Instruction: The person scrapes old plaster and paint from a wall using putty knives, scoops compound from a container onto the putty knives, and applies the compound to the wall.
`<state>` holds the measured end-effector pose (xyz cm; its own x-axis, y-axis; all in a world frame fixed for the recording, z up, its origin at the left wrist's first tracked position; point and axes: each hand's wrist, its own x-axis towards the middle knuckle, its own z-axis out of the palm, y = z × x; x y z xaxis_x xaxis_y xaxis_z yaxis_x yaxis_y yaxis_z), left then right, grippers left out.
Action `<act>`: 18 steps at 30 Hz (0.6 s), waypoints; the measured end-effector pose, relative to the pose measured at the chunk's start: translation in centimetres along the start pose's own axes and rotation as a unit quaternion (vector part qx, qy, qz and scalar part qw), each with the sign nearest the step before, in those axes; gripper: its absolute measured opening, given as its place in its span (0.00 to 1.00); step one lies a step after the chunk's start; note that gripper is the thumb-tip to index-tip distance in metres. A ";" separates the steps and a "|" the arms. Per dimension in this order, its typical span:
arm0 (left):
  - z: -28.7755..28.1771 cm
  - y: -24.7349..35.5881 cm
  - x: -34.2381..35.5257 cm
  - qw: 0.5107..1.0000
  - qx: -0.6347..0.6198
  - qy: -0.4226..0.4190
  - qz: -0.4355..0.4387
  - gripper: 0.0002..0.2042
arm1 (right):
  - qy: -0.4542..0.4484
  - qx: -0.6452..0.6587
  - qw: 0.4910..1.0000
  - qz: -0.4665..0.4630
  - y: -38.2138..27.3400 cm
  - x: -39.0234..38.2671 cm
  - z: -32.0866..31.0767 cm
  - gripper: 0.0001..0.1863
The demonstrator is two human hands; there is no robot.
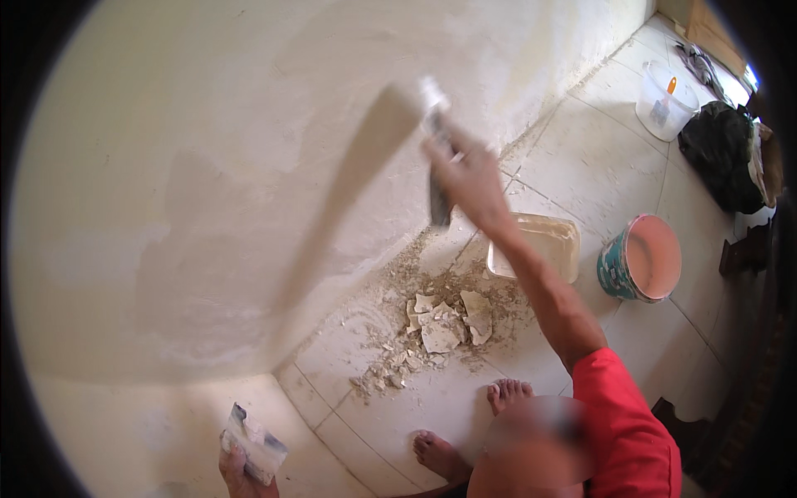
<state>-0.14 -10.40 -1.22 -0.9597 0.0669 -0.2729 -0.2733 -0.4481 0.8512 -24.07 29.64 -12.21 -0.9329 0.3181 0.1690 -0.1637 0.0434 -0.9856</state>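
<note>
My right hand, blurred by motion, is closed round the dark handle of a putty knife. Its whitish blade end reaches up to the plastered wall, where damp, darker patches show; whether it touches cannot be told. A long shadow falls leftward from the hand. At the lower left, my left hand grips a wide metal scraper with a lump of pale putty on its blade. The scraper is near the wall at the corner, and part of this hand is cut off by the picture's lower edge.
Broken plaster pieces and crumbs lie on the tiled floor by my bare feet. Beside my right forearm are a shallow rectangular tub and a teal bucket with pinkish insides. Farther off stand a clear bucket holding a brush and a black bag.
</note>
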 end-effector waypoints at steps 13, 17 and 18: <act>-1.1 0.1 0.1 0.999 0.049 0.023 0.005 0.34 | -0.047 -0.051 0.997 -0.036 -1.4 -0.8 2.5 0.31; 6.4 -1.0 1.5 0.943 0.113 0.311 0.038 0.34 | 0.046 -0.024 0.997 -0.051 -3.7 4.2 -1.5 0.27; 5.3 -0.9 1.3 0.943 0.113 0.310 0.036 0.34 | 0.048 -0.025 0.997 -0.050 -3.6 4.3 -1.2 0.27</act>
<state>-1.47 -5.23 0.05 -0.7733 -0.5214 -0.3608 -0.2830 -0.2255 0.9322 -27.14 32.00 -7.98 -0.8773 0.3985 0.2675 -0.2361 0.1269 -0.9634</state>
